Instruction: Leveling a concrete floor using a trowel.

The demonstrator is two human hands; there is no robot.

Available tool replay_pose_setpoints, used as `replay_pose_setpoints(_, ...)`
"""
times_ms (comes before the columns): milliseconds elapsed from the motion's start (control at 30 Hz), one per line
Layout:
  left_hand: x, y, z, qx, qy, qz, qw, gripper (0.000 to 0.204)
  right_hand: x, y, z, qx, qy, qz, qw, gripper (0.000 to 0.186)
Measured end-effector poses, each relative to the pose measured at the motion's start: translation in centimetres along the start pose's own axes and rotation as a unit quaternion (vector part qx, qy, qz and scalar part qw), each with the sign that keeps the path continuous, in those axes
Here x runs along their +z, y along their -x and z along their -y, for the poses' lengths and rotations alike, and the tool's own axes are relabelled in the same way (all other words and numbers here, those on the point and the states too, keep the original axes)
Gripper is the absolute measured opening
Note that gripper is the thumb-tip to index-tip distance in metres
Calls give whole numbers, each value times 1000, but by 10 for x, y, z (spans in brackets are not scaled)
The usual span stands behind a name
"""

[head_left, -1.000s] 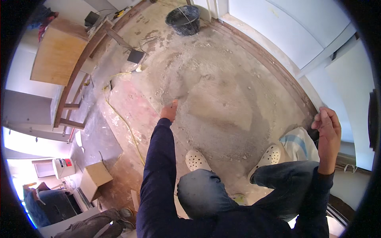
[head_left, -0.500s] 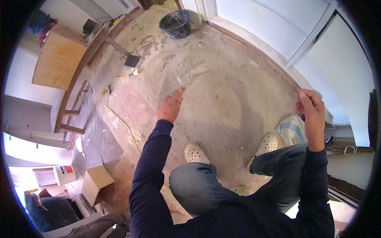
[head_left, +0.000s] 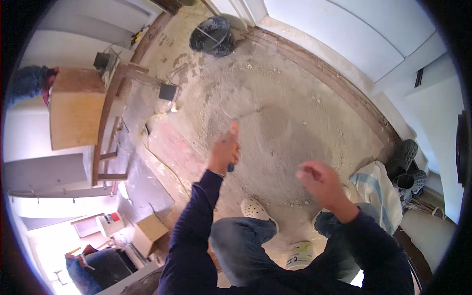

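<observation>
The person crouches on a floor (head_left: 295,98) spread with grey, gritty mortar or screed, feet in white perforated clogs (head_left: 254,210) at the near edge of the patch. The left hand (head_left: 224,150) is stretched out over the middle of the grey area, fingers wrapped round a small tool; only a blue handle end (head_left: 231,168) shows below the palm, and whether a blade touches the surface cannot be told. The right hand (head_left: 319,183) hangs in the air above the near right part of the patch, fingers loosely curled and blurred; it seems to grasp nothing, though the blur leaves that uncertain.

A small white pail (head_left: 300,254) stands between the knees, just behind the feet. A black bucket (head_left: 212,35) sits at the far edge of the floor by the wall, well apart from both hands. A striped cloth sack (head_left: 379,189) lies at the right, beside dark shoes (head_left: 404,153). A yellow cable (head_left: 164,164) runs along the left edge of the grey patch, past a wooden trestle (head_left: 109,113).

The risks, as I judge them: with the body leaning far forward and no hand braced, balance could go, putting a knee or palm into the worked surface. A backward shift of a heel could tip the pail. The clogs stand on the edge of the material and may print it. The cable so near the left side could be snagged by a foot.
</observation>
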State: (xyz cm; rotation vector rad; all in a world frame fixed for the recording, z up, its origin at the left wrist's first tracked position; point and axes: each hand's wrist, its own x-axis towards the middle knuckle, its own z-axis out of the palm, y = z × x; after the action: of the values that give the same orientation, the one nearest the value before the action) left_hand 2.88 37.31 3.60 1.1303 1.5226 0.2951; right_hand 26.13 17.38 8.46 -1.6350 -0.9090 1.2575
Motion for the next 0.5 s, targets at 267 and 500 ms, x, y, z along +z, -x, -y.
replay_pose_setpoints(267,26,91,-43,-129,-27,18,991,52,48,-44,9,162,-187,104,963,39)
replay_pose_setpoints(500,-50,150,-38,19,-162,75,984,42,154,-50,36,348,-430,145,821,21)
